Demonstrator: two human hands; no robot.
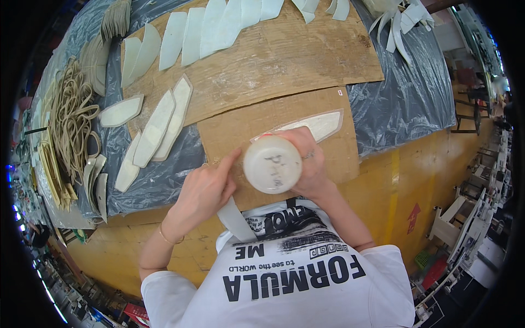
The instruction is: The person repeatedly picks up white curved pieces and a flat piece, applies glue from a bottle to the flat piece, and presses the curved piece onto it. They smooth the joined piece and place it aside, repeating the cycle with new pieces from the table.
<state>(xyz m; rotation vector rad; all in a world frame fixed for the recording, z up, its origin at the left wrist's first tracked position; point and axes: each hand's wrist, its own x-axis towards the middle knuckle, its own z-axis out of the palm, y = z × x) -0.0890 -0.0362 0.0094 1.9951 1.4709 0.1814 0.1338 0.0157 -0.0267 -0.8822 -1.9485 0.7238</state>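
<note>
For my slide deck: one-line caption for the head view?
Right hand grips a white bottle over a cardboard sheet; left hand presses beside it.

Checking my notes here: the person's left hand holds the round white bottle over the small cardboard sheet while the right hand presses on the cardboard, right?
Not quite: the sides are swapped. In the head view the right hand holds the round white bottle over the small cardboard sheet, while the left hand presses on the cardboard beside it.
</note>
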